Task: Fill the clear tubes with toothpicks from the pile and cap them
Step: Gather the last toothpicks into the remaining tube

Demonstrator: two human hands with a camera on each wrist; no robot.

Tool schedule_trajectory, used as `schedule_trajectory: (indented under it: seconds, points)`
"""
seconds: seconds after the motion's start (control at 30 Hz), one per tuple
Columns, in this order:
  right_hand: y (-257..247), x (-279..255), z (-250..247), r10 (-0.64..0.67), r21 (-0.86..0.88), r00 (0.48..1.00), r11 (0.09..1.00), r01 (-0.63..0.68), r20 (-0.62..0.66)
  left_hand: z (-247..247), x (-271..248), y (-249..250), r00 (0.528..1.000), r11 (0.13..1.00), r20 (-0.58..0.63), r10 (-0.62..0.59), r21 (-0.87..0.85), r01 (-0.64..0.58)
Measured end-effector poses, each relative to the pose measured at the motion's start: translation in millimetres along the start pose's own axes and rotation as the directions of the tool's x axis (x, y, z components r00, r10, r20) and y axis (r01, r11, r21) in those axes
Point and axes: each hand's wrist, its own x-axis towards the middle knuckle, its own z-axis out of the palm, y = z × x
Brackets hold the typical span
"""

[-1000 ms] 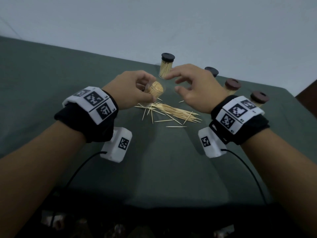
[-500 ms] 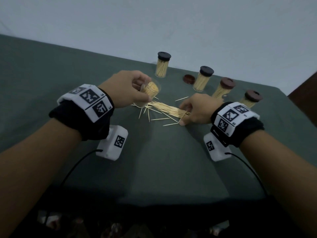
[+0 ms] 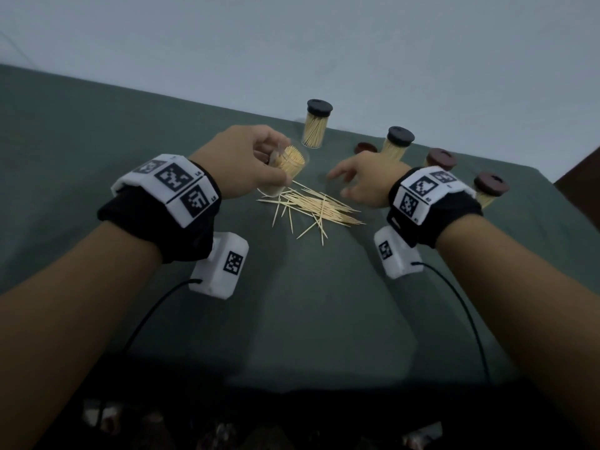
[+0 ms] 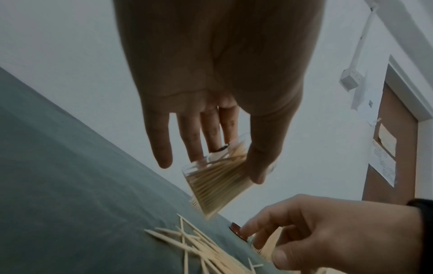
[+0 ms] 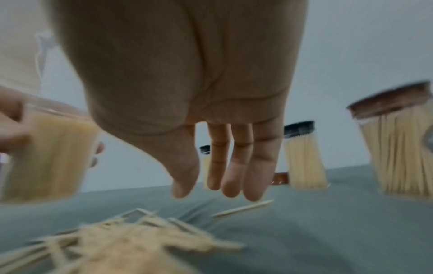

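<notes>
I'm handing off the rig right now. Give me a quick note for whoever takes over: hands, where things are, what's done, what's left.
Left hand grips the uncapped tube, tilted and packed with toothpicks.
Right hand is open and holds nothing, beyond the pile on the green cloth.
Done: four capped tubes at the back, e.g. one black-capped.
Loose brown cap lies beside them.
Left: cap the held tube; a small pile remains.

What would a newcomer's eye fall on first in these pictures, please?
Probably the open clear tube, packed with toothpicks and held tilted by the left hand above the loose pile on the green cloth. Next, the right hand, fingers relaxed and holding nothing, near a loose brown cap, with four capped tubes standing behind.
</notes>
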Motion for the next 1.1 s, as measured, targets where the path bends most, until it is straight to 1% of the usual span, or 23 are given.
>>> schedule_trajectory:
  seconds: [0.07, 0.13, 0.2, 0.3, 0.37, 0.43, 0.5, 0.6, 0.63, 0.73, 0.77, 0.87, 0.93, 1.1]
  points:
    - [7, 8, -4, 0.043, -0.129, 0.999, 0.991, -0.043, 0.003, -1, 0, 0, 1.000, 1.000, 0.003, 0.000, 0.003, 0.000]
    - [16, 16, -3, 0.074, -0.201, 0.997, 0.977, -0.065, 0.037, -2, 1, 0, 1.000, 1.000, 0.007, -0.003, -0.003, 0.003]
    - [21, 21, 1, 0.106, -0.173, 0.993, 0.980, -0.097, 0.046, -2, 2, -1, 1.000, 1.000, 0.010, -0.005, -0.007, 0.006]
    - [16, 22, 7, 0.102, -0.068, 0.995, 0.992, -0.102, -0.012, -2, 3, -1, 1.000, 1.000, 0.003, -0.003, -0.013, 0.003]
    - [7, 19, 12, 0.065, -0.006, 0.997, 0.998, -0.065, -0.045, -2, 3, -1, 1.000, 1.000, 0.001, -0.001, -0.015, 0.001]
    - [-4, 12, 15, 0.020, 0.036, 0.999, 0.999, -0.018, -0.037, -3, 3, -1, 1.000, 1.000, -0.002, -0.001, -0.016, 0.001]
    - [-14, 5, 18, -0.014, 0.039, 1.000, 0.999, 0.013, 0.024, -4, 3, -1, 1.000, 1.000, -0.007, 0.001, -0.011, -0.001]
    - [-23, -7, 17, -0.064, -0.037, 0.987, 0.997, 0.070, 0.148, -5, 2, -1, 1.000, 1.000, -0.011, 0.000, -0.007, 0.000]
    - [-23, -11, 16, -0.088, -0.036, 0.983, 0.995, 0.095, 0.162, -5, 2, 0, 1.000, 1.000, -0.011, 0.000, -0.003, 0.000]
    - [-17, -15, 10, -0.218, 0.077, 0.963, 0.975, 0.208, 0.156, -5, 1, 1, 1.000, 1.000, -0.010, -0.001, 0.013, 0.002]
    - [-14, -16, 8, -0.243, 0.093, 0.955, 0.969, 0.230, 0.169, -5, 1, 1, 1.000, 1.000, -0.010, -0.002, 0.015, 0.002]
    - [-13, -23, 9, -0.261, -0.005, 0.938, 0.963, 0.270, 0.229, -5, 2, 2, 1.000, 1.000, -0.004, -0.002, 0.021, 0.002]
    - [-15, -24, 13, -0.262, -0.059, 0.941, 0.958, 0.280, 0.214, -4, 2, 3, 1.000, 1.000, 0.003, 0.001, 0.026, -0.001]
    - [-17, -22, 18, -0.267, -0.051, 0.953, 0.960, 0.277, 0.143, -2, 1, 2, 1.000, 0.999, 0.003, -0.004, 0.054, 0.004]
